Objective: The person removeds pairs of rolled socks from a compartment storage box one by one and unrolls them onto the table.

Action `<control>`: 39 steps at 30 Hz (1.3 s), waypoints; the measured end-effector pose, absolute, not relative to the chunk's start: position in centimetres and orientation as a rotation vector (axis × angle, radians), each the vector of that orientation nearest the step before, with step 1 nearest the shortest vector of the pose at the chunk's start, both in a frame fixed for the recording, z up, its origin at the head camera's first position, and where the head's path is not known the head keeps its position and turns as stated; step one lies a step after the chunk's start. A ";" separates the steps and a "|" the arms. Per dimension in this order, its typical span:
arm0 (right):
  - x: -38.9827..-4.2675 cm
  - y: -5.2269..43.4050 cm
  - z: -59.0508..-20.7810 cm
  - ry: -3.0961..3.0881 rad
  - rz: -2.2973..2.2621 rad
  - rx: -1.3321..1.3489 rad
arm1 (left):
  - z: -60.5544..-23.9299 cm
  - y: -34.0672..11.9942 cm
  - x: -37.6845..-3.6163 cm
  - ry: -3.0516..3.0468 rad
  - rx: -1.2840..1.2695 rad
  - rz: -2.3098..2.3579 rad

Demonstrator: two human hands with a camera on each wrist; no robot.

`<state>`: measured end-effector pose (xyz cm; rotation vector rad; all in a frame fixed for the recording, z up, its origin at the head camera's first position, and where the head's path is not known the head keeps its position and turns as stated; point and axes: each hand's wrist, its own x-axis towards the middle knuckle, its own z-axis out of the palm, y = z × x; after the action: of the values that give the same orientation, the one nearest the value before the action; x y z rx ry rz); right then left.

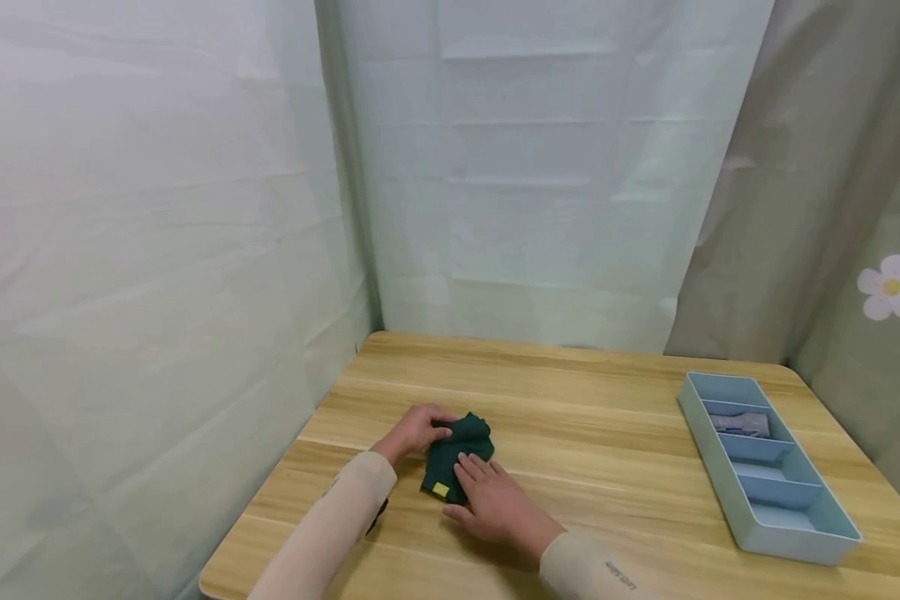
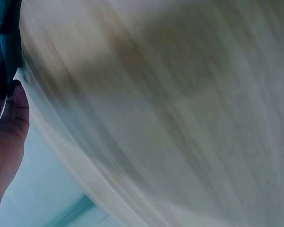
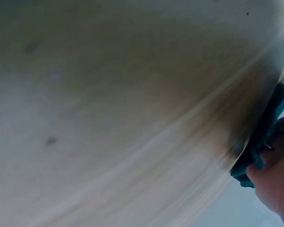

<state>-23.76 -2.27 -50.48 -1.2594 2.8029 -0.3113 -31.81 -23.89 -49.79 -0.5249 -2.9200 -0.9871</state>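
Here is a light wooden desk (image 1: 615, 433) with pale grain running across it, rounded corners, pushed into a corner hung with pale green cloth sheets (image 1: 157, 208) creased in straight horizontal lines. To the right hangs a grey-beige curtain with a white daisy print (image 1: 891, 287).

On the left half of the desk, near the front, lies a small dark green folded cloth with a yellow tag (image 1: 456, 456) at its near corner. Both hands are on it. The left hand (image 1: 414, 429) comes in from the far-left side, its fingers curled round the cloth's far edge and gripping it. In the left wrist view the desk is a blurred sweep of wood, with only a strip of the green cloth (image 2: 4, 42) at the top left corner and part of the hand (image 2: 7, 137) below it.

The right hand (image 1: 495, 500) lies on the near side, fingers straight and close together, pressing flat on the cloth's near part just beside the yellow tag. The right wrist view shows blurred wood too, the cloth (image 3: 265, 132) squeezed thin at the right edge under that hand (image 3: 277, 179).

Well apart, along the desk's right side, sits a long light blue plastic organiser tray with four compartments (image 1: 795, 533). The second compartment from the far end holds a small grey-blue folded item (image 1: 741, 424).
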 end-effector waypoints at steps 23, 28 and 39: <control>-23.8 -2.7 -50.4 2.745 -0.195 -1.218 | -49.9 -23.7 -33.5 -2.859 -0.292 -1.026; -23.8 -2.7 -50.3 2.769 -0.156 -1.243 | -50.1 -23.7 -33.3 -2.862 -0.423 -0.906; -23.9 -2.5 -50.5 2.763 -0.159 -1.241 | -50.1 -23.1 -34.2 -2.956 -0.399 -0.875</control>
<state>-23.94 -2.52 -50.46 -1.2409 2.7627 -0.1587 -34.20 -23.09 -50.08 -0.3992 -2.9561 -0.8753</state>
